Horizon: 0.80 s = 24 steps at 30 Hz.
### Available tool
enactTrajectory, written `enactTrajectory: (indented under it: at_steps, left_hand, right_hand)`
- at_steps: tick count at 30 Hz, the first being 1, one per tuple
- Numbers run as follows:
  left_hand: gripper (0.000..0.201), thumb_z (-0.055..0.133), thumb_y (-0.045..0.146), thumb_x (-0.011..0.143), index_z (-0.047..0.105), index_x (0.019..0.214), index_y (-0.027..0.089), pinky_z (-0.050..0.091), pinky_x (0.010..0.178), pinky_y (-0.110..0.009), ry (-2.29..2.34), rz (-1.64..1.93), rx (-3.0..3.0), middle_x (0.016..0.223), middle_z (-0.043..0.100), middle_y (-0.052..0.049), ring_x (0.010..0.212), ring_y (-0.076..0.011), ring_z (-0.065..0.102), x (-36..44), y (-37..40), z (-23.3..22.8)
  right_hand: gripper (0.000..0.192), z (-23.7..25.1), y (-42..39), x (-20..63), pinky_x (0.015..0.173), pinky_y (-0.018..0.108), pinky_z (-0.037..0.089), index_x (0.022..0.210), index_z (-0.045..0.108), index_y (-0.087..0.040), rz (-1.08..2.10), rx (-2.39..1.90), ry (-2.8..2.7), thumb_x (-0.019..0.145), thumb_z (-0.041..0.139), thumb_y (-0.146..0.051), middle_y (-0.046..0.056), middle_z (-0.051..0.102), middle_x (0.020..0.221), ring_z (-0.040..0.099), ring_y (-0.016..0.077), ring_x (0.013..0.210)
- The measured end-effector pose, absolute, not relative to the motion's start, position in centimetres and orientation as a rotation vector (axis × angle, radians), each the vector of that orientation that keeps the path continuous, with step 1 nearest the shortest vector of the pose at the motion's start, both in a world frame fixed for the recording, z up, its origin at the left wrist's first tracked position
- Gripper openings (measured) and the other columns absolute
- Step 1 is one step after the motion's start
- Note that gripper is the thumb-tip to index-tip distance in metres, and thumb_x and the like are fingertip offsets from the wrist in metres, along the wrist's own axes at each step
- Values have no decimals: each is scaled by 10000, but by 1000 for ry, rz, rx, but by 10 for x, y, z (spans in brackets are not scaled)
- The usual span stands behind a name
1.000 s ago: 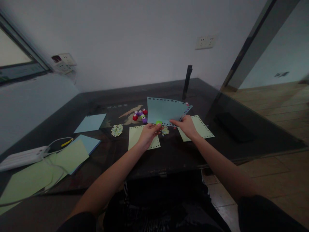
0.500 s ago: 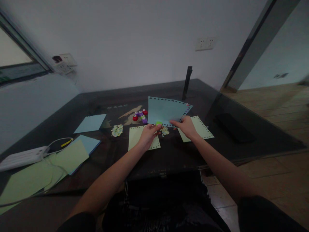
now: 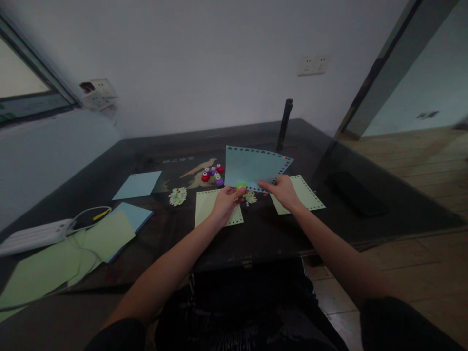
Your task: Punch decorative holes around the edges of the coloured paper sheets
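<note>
We hold a blue sheet (image 3: 252,168) up above the dark table (image 3: 365,214) — our right hand (image 3: 283,191) pinches its near edge, and our left hand (image 3: 226,202) is closed on a small green punch (image 3: 241,185) clamped at that same edge. Green sheets (image 3: 204,204) lie below.

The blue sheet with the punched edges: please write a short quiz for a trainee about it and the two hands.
1. True or false: the blue sheet lies flat on the table.
2. Which hand holds the small green punch? A left, B right.
3. What colour is the sheet under the left hand?

Key:
1. False; both hands hold it up by its near edge.
2. A; the right hand pinches only the sheet.
3. Light green, with punched edges.
</note>
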<state>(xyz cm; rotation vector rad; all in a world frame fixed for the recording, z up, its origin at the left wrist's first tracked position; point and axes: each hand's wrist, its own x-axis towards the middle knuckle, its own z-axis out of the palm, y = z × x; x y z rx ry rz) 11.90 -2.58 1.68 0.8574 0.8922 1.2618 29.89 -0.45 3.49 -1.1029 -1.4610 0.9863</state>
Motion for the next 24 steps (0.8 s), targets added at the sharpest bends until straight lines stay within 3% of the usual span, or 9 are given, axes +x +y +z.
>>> enactTrajectory:
  at_steps: [24]
  left_hand:
    - [353, 801, 278, 589, 585, 840, 155, 402, 653, -249, 909, 1278, 844, 896, 666, -68, 810, -152, 616, 120, -28, 19]
  right_hand:
    - [193, 35, -4, 300, 539, 304, 536, 663, 635, -149, 995, -1129, -1480, 647, 701, -329, 48, 673, 668, 596, 143, 548]
